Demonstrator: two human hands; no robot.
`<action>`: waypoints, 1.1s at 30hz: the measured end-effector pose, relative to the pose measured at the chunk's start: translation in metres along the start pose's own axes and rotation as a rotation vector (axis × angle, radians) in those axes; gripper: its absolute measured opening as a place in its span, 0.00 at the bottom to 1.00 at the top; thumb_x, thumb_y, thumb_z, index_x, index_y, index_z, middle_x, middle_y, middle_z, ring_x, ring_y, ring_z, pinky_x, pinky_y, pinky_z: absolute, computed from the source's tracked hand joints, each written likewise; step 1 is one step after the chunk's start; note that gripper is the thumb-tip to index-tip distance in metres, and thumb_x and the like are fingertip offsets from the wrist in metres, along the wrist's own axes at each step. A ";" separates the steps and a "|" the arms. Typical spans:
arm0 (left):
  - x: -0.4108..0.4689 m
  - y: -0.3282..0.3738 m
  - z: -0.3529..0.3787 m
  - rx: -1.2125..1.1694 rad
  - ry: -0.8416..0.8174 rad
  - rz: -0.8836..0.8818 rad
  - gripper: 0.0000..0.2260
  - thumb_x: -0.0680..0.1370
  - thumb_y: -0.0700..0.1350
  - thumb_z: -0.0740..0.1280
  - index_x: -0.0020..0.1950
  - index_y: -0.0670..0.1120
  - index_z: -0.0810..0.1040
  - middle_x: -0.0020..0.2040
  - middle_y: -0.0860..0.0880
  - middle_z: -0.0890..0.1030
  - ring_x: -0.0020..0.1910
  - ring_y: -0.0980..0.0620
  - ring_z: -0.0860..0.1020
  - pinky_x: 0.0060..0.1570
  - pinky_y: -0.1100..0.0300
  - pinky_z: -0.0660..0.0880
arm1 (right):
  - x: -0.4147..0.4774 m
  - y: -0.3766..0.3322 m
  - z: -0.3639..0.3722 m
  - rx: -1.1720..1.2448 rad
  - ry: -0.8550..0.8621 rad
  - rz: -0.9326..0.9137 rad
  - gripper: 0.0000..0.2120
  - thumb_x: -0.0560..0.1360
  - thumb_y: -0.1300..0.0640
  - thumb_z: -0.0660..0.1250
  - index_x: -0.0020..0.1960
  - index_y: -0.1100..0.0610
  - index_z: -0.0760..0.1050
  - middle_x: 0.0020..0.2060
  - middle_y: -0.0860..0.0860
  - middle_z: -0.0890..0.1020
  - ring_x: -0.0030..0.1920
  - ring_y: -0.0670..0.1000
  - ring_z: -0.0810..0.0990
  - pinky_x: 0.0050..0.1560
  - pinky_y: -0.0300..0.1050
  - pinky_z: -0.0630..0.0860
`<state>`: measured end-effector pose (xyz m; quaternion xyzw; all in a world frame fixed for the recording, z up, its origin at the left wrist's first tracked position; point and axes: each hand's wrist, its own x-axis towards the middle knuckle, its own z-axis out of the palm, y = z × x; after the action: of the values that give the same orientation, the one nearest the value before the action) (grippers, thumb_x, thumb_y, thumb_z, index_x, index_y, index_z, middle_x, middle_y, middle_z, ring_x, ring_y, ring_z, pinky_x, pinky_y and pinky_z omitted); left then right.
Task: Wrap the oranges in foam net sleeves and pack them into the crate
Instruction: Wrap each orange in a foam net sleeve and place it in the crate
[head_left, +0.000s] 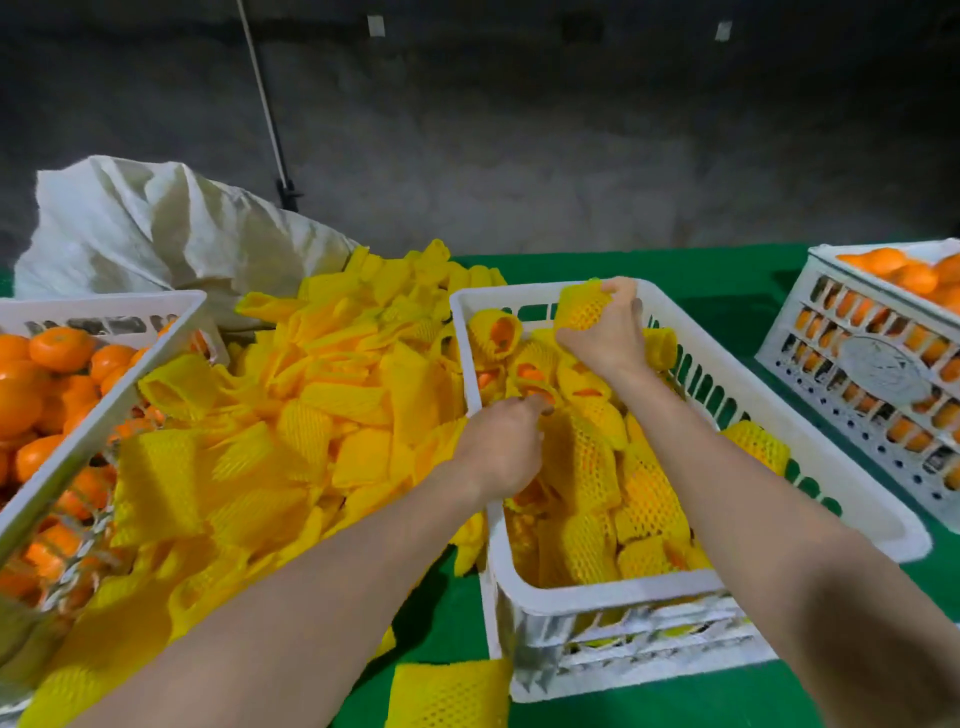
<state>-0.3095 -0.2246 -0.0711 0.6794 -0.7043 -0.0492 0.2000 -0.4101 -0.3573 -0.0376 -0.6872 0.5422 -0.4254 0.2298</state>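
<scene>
My right hand (605, 335) is over the far end of the white crate (597, 597) in the middle. Its fingers are curled round one wrapped orange (579, 309) in a yellow net, just by the far rim. My left hand (501, 449) reaches over the left rim and down into the crate. Its fingers are bent in among the packed oranges (644, 493) there, but I cannot tell if they hold one. The crate is full of oranges in yellow nets. Left of it lies a big pile of empty net sleeves (322, 405) on the green table (701, 270). Further left is the left crate (104, 415) with bare oranges (31, 384). Far right stands the right crate (878, 364), with oranges too. A white sack (156, 228) sits behind the pile.
</scene>
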 end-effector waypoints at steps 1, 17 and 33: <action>0.001 -0.002 0.002 0.037 -0.012 0.003 0.17 0.79 0.42 0.61 0.68 0.49 0.70 0.58 0.45 0.79 0.58 0.42 0.75 0.49 0.54 0.71 | 0.011 0.003 0.007 -0.045 0.005 -0.014 0.32 0.65 0.58 0.74 0.64 0.57 0.62 0.60 0.58 0.68 0.58 0.61 0.71 0.51 0.46 0.68; -0.010 -0.002 -0.003 -0.316 0.140 -0.059 0.11 0.78 0.37 0.62 0.59 0.42 0.79 0.56 0.44 0.78 0.55 0.46 0.76 0.56 0.55 0.73 | 0.014 0.024 0.047 -0.477 0.000 -0.145 0.27 0.71 0.50 0.70 0.67 0.51 0.66 0.70 0.57 0.61 0.71 0.61 0.59 0.69 0.60 0.58; -0.111 -0.125 -0.084 -0.500 0.369 -0.485 0.06 0.78 0.38 0.66 0.48 0.44 0.82 0.42 0.50 0.79 0.37 0.54 0.73 0.33 0.65 0.64 | -0.089 -0.115 0.147 -0.685 -0.835 -0.576 0.21 0.77 0.51 0.62 0.70 0.52 0.68 0.72 0.59 0.62 0.72 0.59 0.60 0.68 0.54 0.64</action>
<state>-0.1633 -0.1080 -0.0609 0.7538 -0.4419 -0.1421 0.4652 -0.2290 -0.2592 -0.0564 -0.9497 0.3045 0.0336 0.0646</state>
